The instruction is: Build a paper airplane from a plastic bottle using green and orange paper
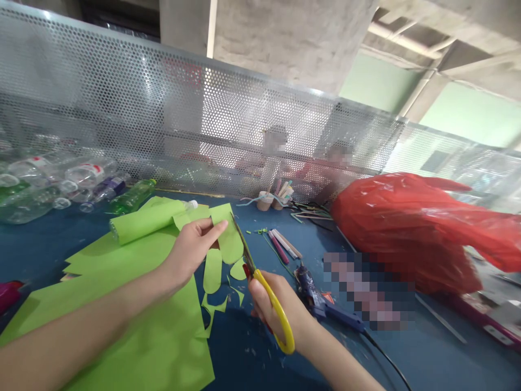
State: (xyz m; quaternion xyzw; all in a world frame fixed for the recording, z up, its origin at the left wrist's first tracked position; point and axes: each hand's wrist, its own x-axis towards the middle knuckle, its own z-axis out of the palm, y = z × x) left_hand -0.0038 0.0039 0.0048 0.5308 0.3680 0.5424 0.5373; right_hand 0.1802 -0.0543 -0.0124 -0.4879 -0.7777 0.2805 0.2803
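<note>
Between the thumb and fingers of my left hand [195,241] is a small piece of green paper [230,239] with a rounded lower end. My right hand [280,304] is closed round the handles of yellow-handled scissors [280,320], whose blades point up along the paper's right edge. Just below lie a cut green strip [212,271] with rounded ends, a smaller rounded piece [239,270] and curved scraps [209,312]. Large green sheets [150,336] spread under my left forearm. Behind my left hand, a bottle wrapped in green paper [146,221] lies on its side.
Clear plastic bottles [85,176] lie at the far left. A blue glue gun [325,304] with a black cord is right of my right hand. Coloured sticks [285,244] and small cups [266,201] sit farther back. A red plastic bag [407,228] fills the right, before a perforated metal screen [244,119].
</note>
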